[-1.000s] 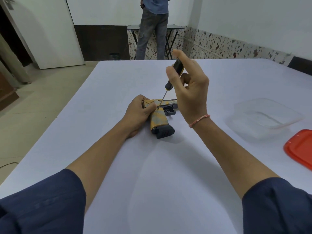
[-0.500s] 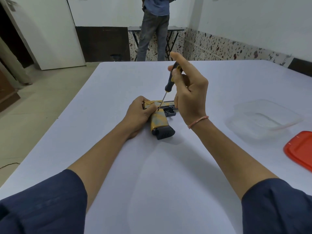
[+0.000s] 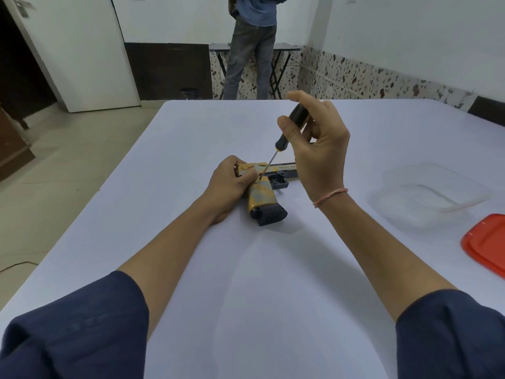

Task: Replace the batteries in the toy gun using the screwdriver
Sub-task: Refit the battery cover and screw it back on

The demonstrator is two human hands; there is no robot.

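Toy gun [image 3: 262, 196] lying flat mid-worktop [image 3: 246, 283], well apart from edges. Left hand [image 3: 228, 181] gripping its rear; right hand [image 3: 321, 151] pinching screwdriver [image 3: 282, 142], tip touching gun. Clear container [image 3: 429, 194], red lid [image 3: 489, 244] sitting near right edge.

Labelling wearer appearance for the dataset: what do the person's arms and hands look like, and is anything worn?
Both arms have dark navy sleeves, left sleeve and right sleeve, ending near the elbow with the forearms bare. The right hand has a thin pinkish-orange thread band round the wrist. The left hand has nothing on it. No gloves, no watch visible.
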